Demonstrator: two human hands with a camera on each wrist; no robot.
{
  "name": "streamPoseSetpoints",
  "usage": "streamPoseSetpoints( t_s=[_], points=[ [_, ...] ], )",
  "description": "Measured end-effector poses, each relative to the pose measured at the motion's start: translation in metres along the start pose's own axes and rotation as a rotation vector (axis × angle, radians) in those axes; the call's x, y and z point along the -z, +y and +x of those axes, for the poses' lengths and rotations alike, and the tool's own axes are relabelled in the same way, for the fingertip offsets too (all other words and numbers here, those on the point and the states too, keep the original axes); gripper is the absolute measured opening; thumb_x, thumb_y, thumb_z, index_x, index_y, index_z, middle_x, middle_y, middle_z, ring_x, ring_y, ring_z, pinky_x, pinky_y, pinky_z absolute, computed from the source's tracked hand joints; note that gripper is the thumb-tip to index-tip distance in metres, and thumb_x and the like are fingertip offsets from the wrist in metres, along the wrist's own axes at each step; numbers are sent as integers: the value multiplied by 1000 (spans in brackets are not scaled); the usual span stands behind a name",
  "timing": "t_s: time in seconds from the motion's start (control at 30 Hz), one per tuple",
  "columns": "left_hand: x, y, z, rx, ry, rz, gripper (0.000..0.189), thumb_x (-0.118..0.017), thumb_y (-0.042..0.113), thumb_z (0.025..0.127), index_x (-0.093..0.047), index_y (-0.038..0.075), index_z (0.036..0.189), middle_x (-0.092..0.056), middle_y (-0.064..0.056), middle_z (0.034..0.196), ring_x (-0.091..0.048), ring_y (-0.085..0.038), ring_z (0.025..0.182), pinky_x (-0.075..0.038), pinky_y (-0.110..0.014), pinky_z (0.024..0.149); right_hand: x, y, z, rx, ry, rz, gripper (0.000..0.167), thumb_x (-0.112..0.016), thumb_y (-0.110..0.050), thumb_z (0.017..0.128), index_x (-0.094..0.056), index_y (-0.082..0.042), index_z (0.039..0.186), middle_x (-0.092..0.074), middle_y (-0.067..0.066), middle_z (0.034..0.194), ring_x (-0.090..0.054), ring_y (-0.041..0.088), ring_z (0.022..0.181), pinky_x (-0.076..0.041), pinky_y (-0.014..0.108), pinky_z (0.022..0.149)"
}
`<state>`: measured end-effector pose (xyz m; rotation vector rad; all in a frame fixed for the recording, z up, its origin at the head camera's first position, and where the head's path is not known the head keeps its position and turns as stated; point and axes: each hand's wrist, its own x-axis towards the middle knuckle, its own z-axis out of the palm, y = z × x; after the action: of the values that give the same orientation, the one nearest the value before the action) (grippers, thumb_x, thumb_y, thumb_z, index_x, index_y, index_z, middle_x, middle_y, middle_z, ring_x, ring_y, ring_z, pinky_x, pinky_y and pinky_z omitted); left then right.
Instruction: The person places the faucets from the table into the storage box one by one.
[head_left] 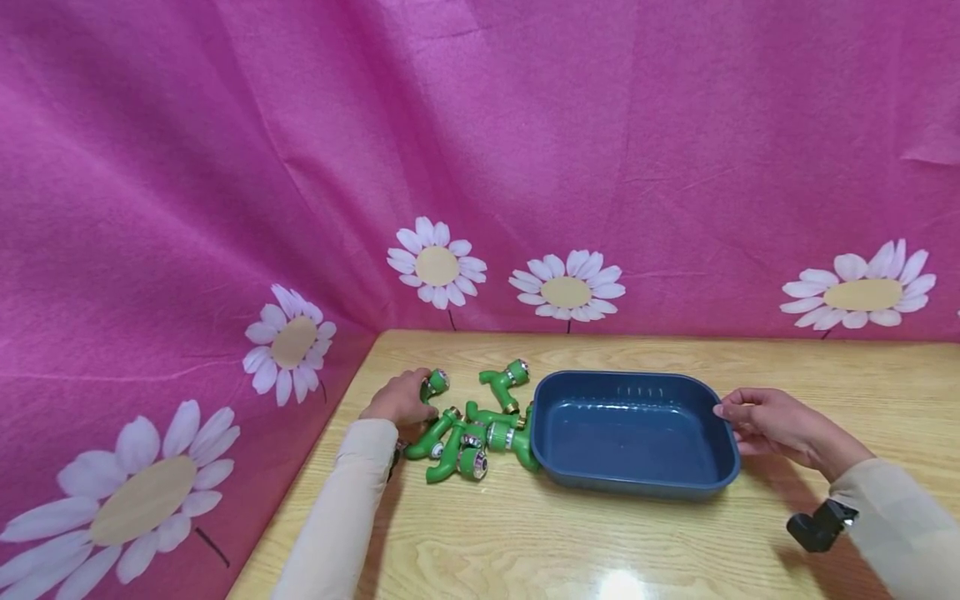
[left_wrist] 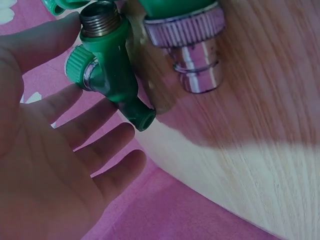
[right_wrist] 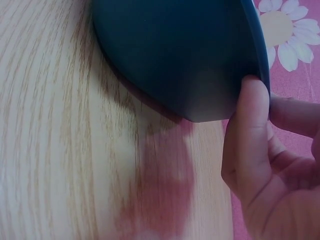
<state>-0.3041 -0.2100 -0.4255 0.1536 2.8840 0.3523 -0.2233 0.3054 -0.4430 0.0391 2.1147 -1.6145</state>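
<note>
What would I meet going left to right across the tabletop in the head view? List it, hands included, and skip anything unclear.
Left hand → back green tap, clear of that hand → blue tray → right hand at its rim.

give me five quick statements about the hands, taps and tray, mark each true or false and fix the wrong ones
1. Several glossy green, metal-threaded taps are left of the dark blue, round-cornered rectangular tray. True.
2. The left hand grips the tray. False: it is at one of the taps.
3. The right hand pinches the tray's rim. True.
4. The cloth backdrop is plain green. False: it is magenta with white daisies.
5. Taps lie on the light wood-grained table. True.
</note>
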Motion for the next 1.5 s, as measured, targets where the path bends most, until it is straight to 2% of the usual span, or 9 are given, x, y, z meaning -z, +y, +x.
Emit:
streamPoseSetpoints(
  t_s=[0.23, 0.57, 0.67, 0.8, 0.97, 1.13, 1.33, 1.5],
  points=[
    [-1, 1, 0, 27, 18, 61, 73, -76, 32, 85, -43, 11, 147, -54, -18, 141, -54, -39, 128, -47, -55, 102, 1, 2, 1, -4, 2, -2, 14, -49, -17, 104, -57, -6, 100, -58, -5, 76, -62, 6, 72, -61, 27, 68],
    [4, 8, -8, 107, -4, 123, 74, -71, 41, 89, -43, 1, 144, -54, -23, 138, -53, -41, 128, -48, -55, 102, 1, 2, 1, -4, 2, 3, 14, -49, -17, 104, -57, -6, 100, -59, -5, 76, -62, 6, 71, -61, 26, 67],
    [4, 7, -8, 107, -8, 98, 79, -71, 42, 89, -38, -1, 147, -49, -25, 142, -49, -42, 132, -45, -56, 105, 1, 1, 1, -3, 3, 4, 13, -49, -16, 104, -57, -7, 100, -59, -6, 76, -62, 6, 72, -60, 26, 67],
    [4, 5, -5, 57, 7, 60, 88, -72, 40, 88, -28, -1, 152, -40, -26, 150, -41, -42, 139, -39, -56, 112, 2, 1, 0, -3, 11, -3, 14, -49, -17, 104, -57, -7, 100, -59, -6, 76, -61, 6, 71, -60, 26, 66],
    [3, 1, 0, 7, -12, 25, 85, -75, 36, 85, -33, 2, 151, -44, -24, 146, -43, -40, 138, -39, -53, 113, 1, 1, 0, -4, 13, 0, 14, -49, -18, 104, -57, -7, 100, -59, -6, 76, -61, 5, 71, -60, 25, 66],
    [0, -4, 3, -4, -49, -34, 88, -76, 34, 85, -29, 4, 153, -44, -25, 148, -43, -40, 140, -38, -52, 115, 1, 1, 0, -5, 9, -8, 13, -49, -17, 104, -58, -7, 101, -59, -6, 77, -60, 5, 72, -60, 25, 66],
    [0, -9, 5, -1, -66, -87, 91, -78, 33, 84, -27, 6, 155, -41, -25, 152, -39, -39, 143, -35, -52, 118, 1, 0, 0, 5, 7, -15, 14, -48, -17, 104, -57, -7, 101, -58, -6, 77, -60, 5, 72, -59, 25, 66],
    [1, -9, 6, 27, -73, -118, 88, -79, 32, 83, -32, 2, 151, -46, -24, 148, -43, -38, 140, -37, -51, 116, 2, 1, 0, 7, 12, -16, 14, -48, -17, 104, -57, -7, 100, -58, -6, 76, -60, 5, 71, -59, 25, 66]
  ],
)
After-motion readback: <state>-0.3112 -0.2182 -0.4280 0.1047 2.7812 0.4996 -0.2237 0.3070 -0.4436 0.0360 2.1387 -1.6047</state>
